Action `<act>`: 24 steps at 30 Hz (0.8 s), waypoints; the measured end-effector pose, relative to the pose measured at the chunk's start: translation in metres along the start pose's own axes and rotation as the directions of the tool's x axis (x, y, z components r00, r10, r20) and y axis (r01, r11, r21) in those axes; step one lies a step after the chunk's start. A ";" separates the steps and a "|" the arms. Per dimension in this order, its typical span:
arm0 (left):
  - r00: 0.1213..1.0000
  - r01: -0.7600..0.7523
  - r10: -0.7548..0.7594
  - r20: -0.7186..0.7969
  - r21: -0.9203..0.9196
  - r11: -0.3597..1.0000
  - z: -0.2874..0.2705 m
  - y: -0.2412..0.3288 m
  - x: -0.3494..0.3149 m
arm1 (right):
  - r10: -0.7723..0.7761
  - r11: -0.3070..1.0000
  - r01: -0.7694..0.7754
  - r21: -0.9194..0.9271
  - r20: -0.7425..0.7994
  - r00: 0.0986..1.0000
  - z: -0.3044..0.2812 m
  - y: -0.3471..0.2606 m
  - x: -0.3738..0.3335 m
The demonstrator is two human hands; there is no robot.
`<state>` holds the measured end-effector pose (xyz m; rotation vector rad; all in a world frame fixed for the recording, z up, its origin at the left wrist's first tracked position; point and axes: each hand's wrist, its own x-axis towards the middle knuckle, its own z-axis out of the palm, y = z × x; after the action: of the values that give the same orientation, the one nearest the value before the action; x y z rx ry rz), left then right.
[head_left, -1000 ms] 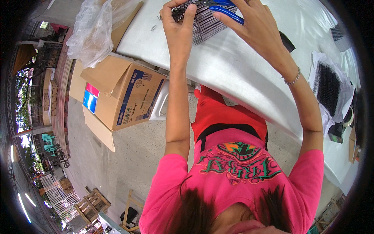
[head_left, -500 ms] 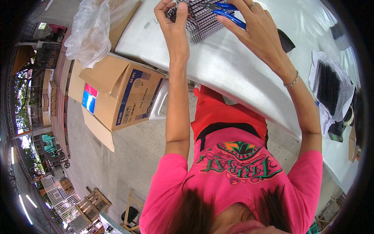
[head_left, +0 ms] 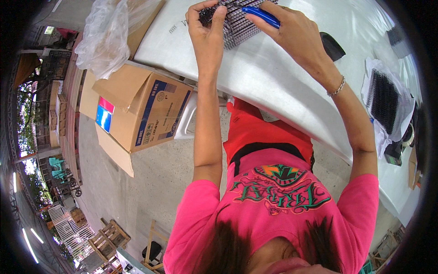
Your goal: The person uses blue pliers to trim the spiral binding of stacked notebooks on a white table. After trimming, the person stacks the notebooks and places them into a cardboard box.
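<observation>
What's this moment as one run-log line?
Left hand: holds coiled-wire mesh | Right hand: grips blue-handled pliers over mesh | Table: loose coil | Nearby: open cardboard box

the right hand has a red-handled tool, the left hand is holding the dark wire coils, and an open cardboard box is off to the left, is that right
Not quite: the tool in the right hand is blue-handled, not red-handled, as the head view shows. The left hand is holding the dark wire coils, and an open cardboard box is off to the left.
</observation>
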<state>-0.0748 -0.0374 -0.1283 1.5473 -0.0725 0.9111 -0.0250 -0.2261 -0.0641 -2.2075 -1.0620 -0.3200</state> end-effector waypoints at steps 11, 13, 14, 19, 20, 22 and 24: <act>0.999 0.028 -0.030 -0.043 -0.053 0.998 0.001 -0.004 -0.001 | 0.092 0.995 -0.093 0.029 0.016 0.996 0.002 -0.003 -0.003; 0.994 0.084 -0.097 -0.059 -0.190 0.978 0.000 -0.006 -0.002 | -0.006 0.999 0.002 -0.045 -0.085 0.996 0.005 0.005 -0.010; 0.991 0.091 -0.112 -0.073 -0.244 0.965 -0.001 -0.006 -0.002 | -0.059 0.995 0.048 -0.084 -0.132 0.990 0.005 0.008 -0.012; 0.992 0.105 -0.116 -0.055 -0.174 0.979 -0.002 -0.001 -0.007 | -0.045 0.980 0.023 -0.196 -0.109 0.993 0.008 0.007 -0.016; 0.993 0.100 -0.106 -0.057 -0.096 0.990 0.001 0.001 -0.009 | -0.031 0.984 0.013 -0.179 -0.098 0.995 0.009 0.007 -0.015; 0.994 0.100 -0.101 -0.042 -0.013 0.995 0.001 0.003 -0.009 | -0.057 0.984 0.037 -0.176 -0.111 0.992 0.011 0.008 -0.013; 0.993 0.116 -0.116 -0.007 -0.009 0.993 -0.003 -0.002 -0.008 | -0.096 0.981 0.071 -0.181 -0.131 0.987 0.013 0.008 -0.010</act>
<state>-0.0808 -0.0384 -0.1348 1.5240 0.0192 0.8240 -0.0261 -0.2275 -0.0826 -2.2597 -1.0875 -0.6184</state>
